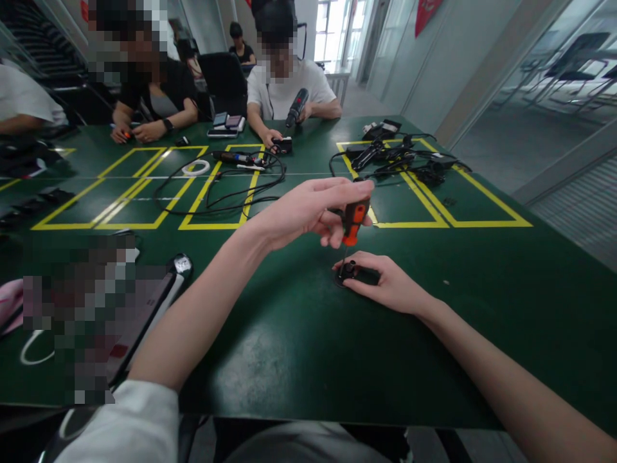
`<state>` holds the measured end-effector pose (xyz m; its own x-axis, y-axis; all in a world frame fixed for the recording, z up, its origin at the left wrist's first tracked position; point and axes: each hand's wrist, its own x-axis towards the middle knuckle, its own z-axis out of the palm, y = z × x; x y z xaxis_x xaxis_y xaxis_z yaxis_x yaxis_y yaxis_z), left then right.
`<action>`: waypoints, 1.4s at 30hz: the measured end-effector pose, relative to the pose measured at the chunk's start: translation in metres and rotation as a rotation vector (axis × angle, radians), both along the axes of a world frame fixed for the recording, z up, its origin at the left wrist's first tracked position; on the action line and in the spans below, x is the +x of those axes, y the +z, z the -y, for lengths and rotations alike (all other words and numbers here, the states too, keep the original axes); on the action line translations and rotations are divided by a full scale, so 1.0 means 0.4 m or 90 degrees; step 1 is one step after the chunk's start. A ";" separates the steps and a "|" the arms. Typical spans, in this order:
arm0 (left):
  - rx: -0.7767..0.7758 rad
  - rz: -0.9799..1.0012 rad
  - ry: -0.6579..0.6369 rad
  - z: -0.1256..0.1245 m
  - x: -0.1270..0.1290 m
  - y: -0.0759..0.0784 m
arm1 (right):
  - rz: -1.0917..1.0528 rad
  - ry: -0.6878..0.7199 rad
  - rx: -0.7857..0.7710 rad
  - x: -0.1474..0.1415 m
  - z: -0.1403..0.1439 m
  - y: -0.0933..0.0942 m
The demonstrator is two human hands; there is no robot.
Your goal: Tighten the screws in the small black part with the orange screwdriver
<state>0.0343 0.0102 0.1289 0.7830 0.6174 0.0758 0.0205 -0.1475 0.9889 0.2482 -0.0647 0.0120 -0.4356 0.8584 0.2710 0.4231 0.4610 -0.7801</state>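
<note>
Two bare forearms reach over a green table (pixel 289 347). At its middle, the left hand (pixel 308 209) grips an orange screwdriver (pixel 354 222), upright, tip down into a small black part (pixel 357 273) pinned flat by the right hand (pixel 385 283). Any tilt could slip the tip onto the fingers (pixel 359 259).

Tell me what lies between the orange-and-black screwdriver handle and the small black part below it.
The head view shows only the screwdriver's thin metal shaft, running from handle to part.

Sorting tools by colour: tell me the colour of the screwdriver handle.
Orange and black; the screwdriver, held in the left hand, shows best in the head view.
</note>
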 end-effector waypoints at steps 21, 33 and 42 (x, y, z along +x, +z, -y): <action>0.570 -0.029 0.218 0.034 0.027 -0.049 | 0.015 -0.022 0.027 -0.022 0.006 -0.027; 0.712 -0.096 0.041 0.050 -0.030 0.019 | 0.035 -0.008 0.040 -0.024 0.006 -0.022; 0.842 -0.200 0.158 0.056 -0.022 0.010 | 0.049 -0.015 0.052 -0.022 0.007 -0.029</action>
